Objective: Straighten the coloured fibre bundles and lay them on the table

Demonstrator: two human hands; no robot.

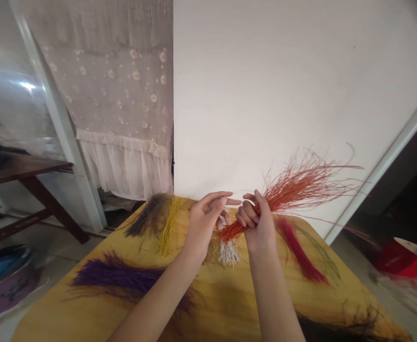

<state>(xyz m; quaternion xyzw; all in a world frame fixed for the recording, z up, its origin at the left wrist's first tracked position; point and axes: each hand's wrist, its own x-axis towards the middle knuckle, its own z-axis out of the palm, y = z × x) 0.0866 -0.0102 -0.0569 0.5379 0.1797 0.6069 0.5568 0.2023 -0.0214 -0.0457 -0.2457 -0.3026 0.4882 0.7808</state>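
right hand (257, 221): orange strands (297, 191) (fanning over table edge (353, 279)) | left hand (206, 216): near

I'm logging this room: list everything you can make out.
Held bundle: 1, orange, right hand
Table bundles: at least 6: grey and yellow, far left; white, middle; purple, near left; red, right; black, near right
Green strands: several, green, right
Table: 1, yellowish, below
Curtain: 1, greyish, back left
Panel: 1, white, back
Bench: 1, brown, left
Tub: 1, purplish, floor left
Container: 1, red, right
Left hand: 1, bare, centre
Right hand: 1, bare, centre
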